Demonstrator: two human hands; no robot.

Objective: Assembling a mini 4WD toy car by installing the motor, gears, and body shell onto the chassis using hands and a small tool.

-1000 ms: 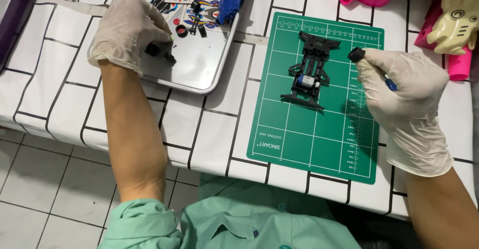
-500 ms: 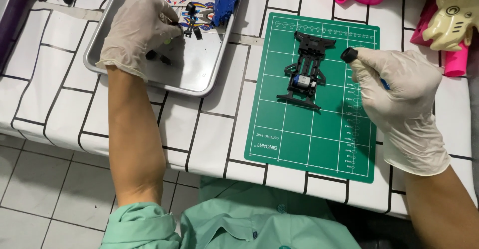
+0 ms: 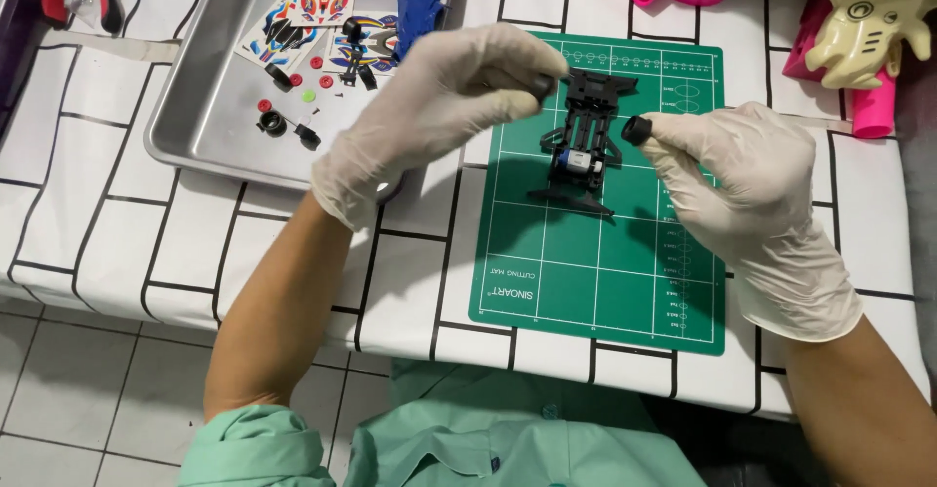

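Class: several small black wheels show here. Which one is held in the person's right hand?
The black wheel pinched at the right hand's fingertips, over the green mat. Others lie in the metal tray.

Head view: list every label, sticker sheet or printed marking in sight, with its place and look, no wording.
Sticker sheets: in the metal tray, white with red, blue and orange car decals.
Cutting mat: centre of the table, green rectangle with white grid, ruler marks and a small printed label at its near corner.

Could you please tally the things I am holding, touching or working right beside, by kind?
Small black wheels, one pinched in each hand's grip: 2
Black toy car chassis: 1
Green cutting mat: 1
Total: 4
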